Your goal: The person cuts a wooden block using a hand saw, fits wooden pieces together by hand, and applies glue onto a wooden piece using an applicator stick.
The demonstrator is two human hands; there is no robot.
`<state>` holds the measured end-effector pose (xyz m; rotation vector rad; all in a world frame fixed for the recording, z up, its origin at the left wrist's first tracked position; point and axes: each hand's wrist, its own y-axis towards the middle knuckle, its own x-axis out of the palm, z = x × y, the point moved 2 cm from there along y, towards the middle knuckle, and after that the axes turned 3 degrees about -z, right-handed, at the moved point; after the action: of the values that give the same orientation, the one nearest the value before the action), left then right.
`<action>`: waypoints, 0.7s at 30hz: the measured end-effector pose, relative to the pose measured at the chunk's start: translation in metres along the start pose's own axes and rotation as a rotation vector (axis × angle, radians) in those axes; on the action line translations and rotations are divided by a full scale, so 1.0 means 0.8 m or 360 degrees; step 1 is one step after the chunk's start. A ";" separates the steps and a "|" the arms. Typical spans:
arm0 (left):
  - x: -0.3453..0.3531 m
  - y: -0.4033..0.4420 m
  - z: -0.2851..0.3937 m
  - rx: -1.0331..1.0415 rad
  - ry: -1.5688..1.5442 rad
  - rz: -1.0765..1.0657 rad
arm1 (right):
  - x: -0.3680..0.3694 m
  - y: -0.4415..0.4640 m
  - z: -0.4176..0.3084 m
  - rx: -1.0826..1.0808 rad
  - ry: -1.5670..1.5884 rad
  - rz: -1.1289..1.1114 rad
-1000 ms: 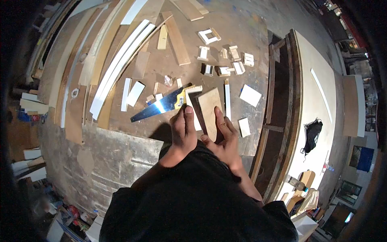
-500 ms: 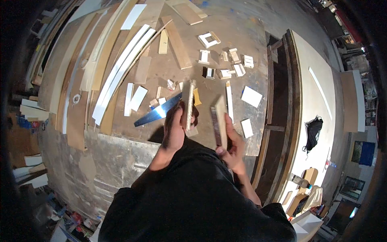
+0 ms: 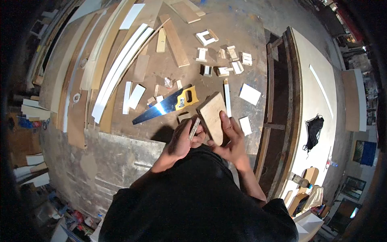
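My right hand (image 3: 234, 143) is closed on a tan wooden block (image 3: 213, 117), a flat piece with a rounded lower end, its broad face turned up. Held edge-on in my left hand (image 3: 180, 141) is a thin wooden piece (image 3: 195, 128), close beside the block; whether the two touch I cannot tell. Beyond my left hand a handsaw (image 3: 163, 107) with a yellow handle lies on the workbench (image 3: 117, 153). A small wooden offcut (image 3: 184, 117) sits just past my left fingers.
Long boards and white strips (image 3: 121, 76) cover the bench's left side. Several small wooden assemblies (image 3: 231, 52) stand at the back right, with white panels (image 3: 250, 94) nearer. On the right, a second table (image 3: 308, 94) bears black netting (image 3: 314, 131) and a bottle (image 3: 300, 180).
Both pieces have come together and tilted; the block in my right hand now shows its broad face. My left hand has dropped lower, uncovering the saw's handle.
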<state>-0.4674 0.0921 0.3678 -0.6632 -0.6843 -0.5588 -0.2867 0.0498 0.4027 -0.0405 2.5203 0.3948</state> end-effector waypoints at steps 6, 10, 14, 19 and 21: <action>0.024 -0.013 0.010 0.0014 0.0000 -0.0155 | -0.053 0.019 0.026 0.0294 0.0027 0.0253; 0.021 -0.013 0.020 0.0294 0.0692 0.0182 | -0.032 -0.001 -0.003 0.0039 0.0030 0.0104; 0.038 -0.017 0.023 0.0679 0.1703 0.0539 | -0.020 0.014 -0.001 0.0269 0.0083 0.0140; 0.046 -0.016 0.036 0.0894 0.1534 0.0600 | 0.003 0.007 -0.022 0.0025 0.0238 0.0192; 0.043 -0.018 0.032 0.0687 0.1717 0.0483 | 0.004 0.016 -0.012 0.0136 0.0384 0.0266</action>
<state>-0.4645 0.0922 0.4126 0.0024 0.3132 -0.3867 -0.2964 0.0595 0.4121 0.1660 2.7867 0.3661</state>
